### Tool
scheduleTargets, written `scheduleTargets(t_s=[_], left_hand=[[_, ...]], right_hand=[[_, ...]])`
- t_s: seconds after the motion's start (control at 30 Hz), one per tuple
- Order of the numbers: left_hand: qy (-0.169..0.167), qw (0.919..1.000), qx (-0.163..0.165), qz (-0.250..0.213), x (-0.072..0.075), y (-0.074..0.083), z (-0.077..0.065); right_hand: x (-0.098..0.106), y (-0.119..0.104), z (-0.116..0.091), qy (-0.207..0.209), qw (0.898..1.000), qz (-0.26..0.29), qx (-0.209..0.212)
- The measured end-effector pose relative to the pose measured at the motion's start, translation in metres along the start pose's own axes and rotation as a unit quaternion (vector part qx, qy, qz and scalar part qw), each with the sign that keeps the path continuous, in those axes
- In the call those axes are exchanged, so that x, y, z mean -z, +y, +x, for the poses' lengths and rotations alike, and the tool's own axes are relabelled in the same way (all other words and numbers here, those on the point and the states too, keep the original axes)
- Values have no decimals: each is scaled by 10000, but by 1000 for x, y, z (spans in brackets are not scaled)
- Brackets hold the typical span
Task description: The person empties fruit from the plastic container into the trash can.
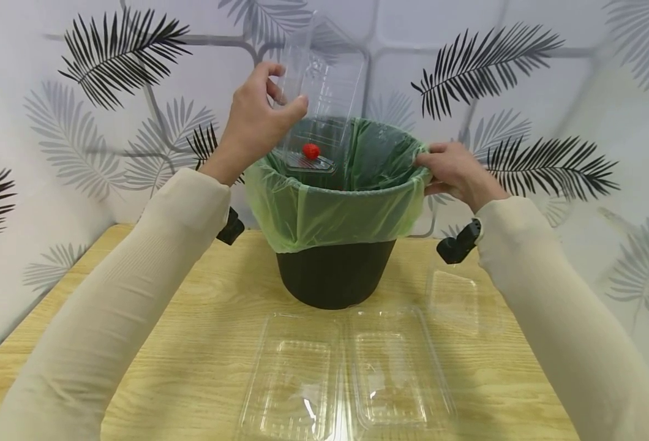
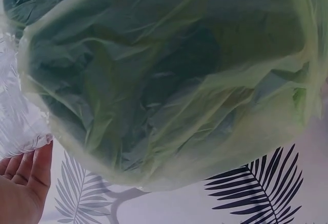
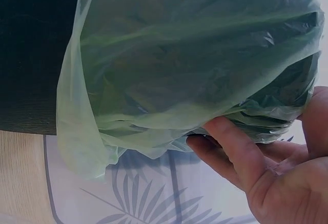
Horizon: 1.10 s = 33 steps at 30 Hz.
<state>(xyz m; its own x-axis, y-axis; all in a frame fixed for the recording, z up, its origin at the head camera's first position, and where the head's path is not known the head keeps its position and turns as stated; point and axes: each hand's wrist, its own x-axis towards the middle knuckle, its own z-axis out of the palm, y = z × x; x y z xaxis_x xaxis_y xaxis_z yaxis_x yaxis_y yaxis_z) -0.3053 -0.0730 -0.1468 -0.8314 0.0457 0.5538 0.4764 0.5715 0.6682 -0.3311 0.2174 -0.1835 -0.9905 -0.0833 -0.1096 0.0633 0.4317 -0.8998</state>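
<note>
My left hand holds a clear plastic container by its side, tipped steeply with its low end inside the mouth of a black trash bin. At that low end sits a small red berry-like piece. A pale green trash bag lines the bin and folds down over its rim. On the bin's right side, my right hand grips the bagged rim, thumb at the top edge and fingers on the outside. In the left wrist view, the container shows only partly at the left edge.
Two clear plastic trays lie side by side on the wooden table in front of the bin. Another clear plastic piece lies at the right, near my right sleeve. A leaf-patterned wall stands close behind the bin.
</note>
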Motion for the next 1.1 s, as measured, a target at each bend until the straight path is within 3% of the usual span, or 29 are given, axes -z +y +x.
scheduleTargets(t_s=[0.43,1.1], left_hand=[[-196,9960,-875,-47,-1,-1,-4],[-168,9948,-1000,71,2,-2,-3]], right_hand=[[-1,0,0,55,9999,-107,47],[-2,2,1,81,9998,-195,61]])
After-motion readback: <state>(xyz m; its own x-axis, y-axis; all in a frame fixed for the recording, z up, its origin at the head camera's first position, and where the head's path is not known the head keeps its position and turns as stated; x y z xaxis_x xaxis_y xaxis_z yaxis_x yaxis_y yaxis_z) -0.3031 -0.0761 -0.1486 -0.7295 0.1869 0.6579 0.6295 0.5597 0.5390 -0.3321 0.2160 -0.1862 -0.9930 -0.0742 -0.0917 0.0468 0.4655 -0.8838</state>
